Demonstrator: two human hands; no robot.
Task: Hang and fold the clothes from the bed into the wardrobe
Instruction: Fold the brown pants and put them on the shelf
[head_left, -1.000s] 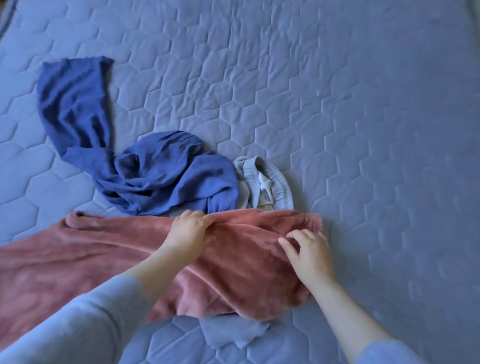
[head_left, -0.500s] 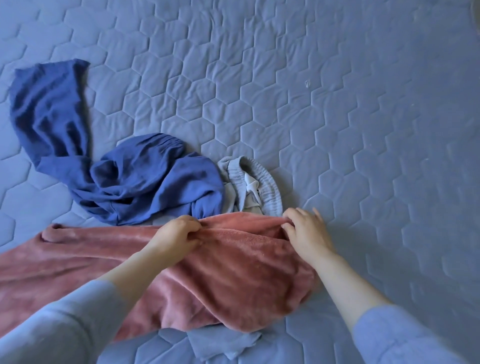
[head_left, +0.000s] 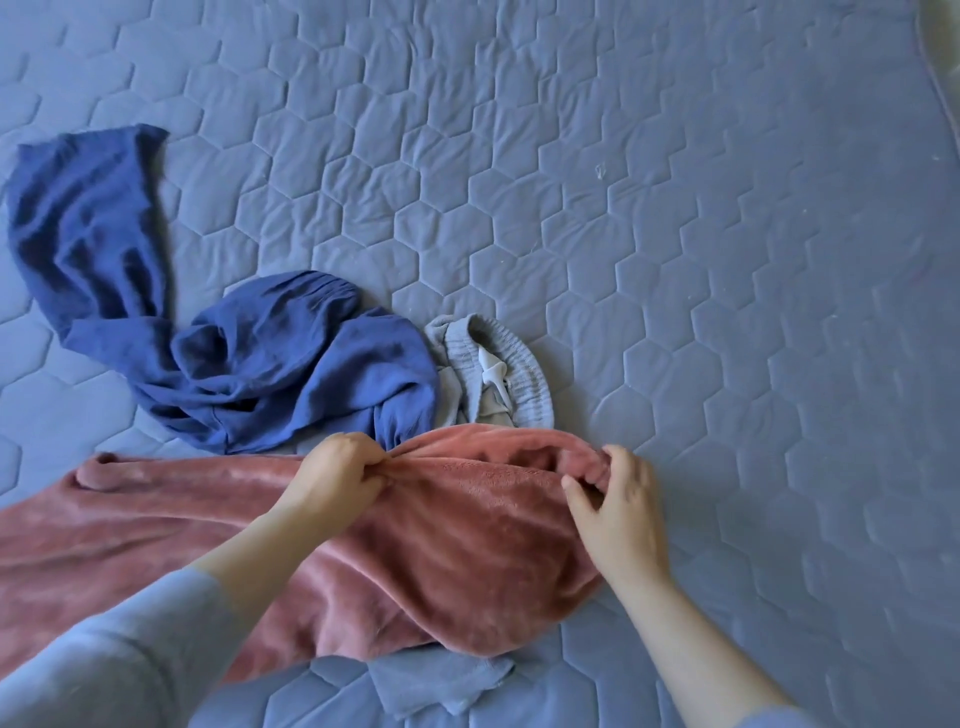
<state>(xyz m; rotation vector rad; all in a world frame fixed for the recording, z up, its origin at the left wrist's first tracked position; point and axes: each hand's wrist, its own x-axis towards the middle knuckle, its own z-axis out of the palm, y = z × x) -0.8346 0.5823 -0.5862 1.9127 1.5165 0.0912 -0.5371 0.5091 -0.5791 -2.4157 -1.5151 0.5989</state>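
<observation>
Pink fleece garment (head_left: 467, 545), rumpled, left hand (head_left: 337, 478) and right hand (head_left: 621, 514) pinching its top edge

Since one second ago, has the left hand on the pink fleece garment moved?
No. The left hand stays below-left of the grey ribbed waistband, gripping the pink fleece garment.

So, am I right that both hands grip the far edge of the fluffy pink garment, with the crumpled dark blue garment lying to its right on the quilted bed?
Not quite: the head view shows the crumpled dark blue garment on the quilted bed beyond the fluffy pink garment to the left, not the right. The left hand and right hand do grip its far edge.
</observation>
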